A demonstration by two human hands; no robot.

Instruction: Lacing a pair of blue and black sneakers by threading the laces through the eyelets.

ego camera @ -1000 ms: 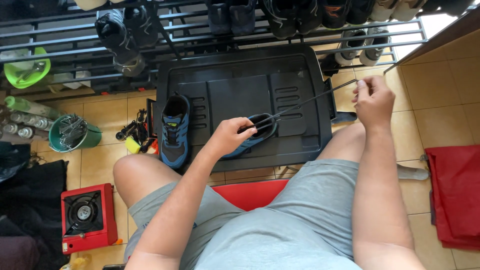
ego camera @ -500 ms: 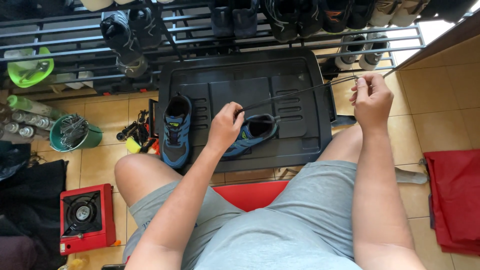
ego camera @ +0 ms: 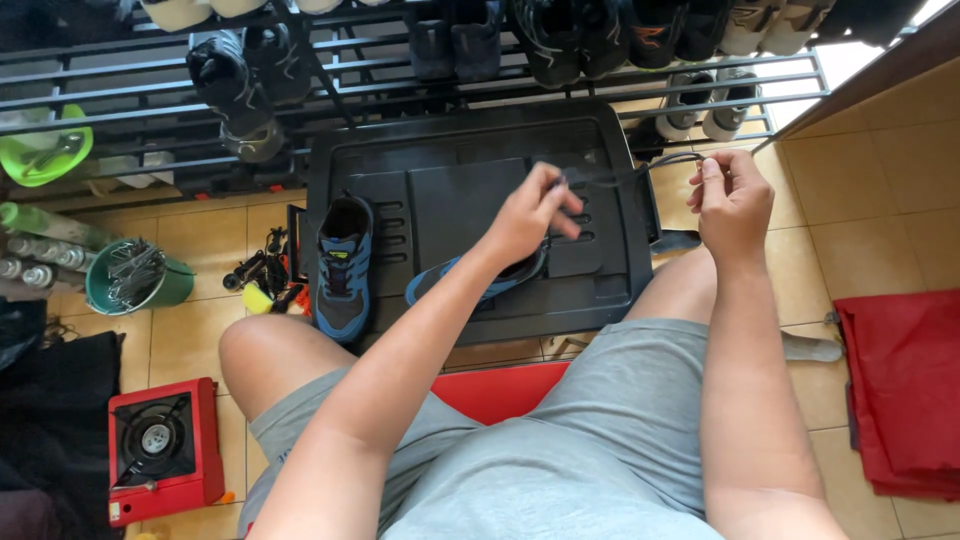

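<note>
Two blue and black shoes lie on a black plastic tray (ego camera: 470, 150) on the tiled floor. The left shoe (ego camera: 343, 265) stands free, its opening up. The right shoe (ego camera: 440, 280) is partly hidden under my left forearm. My left hand (ego camera: 530, 212) is raised above that shoe and pinches a dark shoelace (ego camera: 625, 176) between its fingertips. My right hand (ego camera: 735, 198) holds the other end of the lace over the tray's right edge. The lace hangs in a short, slightly slack span between the two hands.
A metal shoe rack (ego camera: 420, 70) with several shoes runs along the top. On the left are a green bucket of utensils (ego camera: 130, 278), a green bowl (ego camera: 40, 150) and a red portable gas stove (ego camera: 160, 445). A red cloth (ego camera: 900, 390) lies at right. I sit on a red stool (ego camera: 500, 385).
My left hand has left the right shoe and slid up and right along the lace toward my right hand. The span of lace between the hands is much shorter.
</note>
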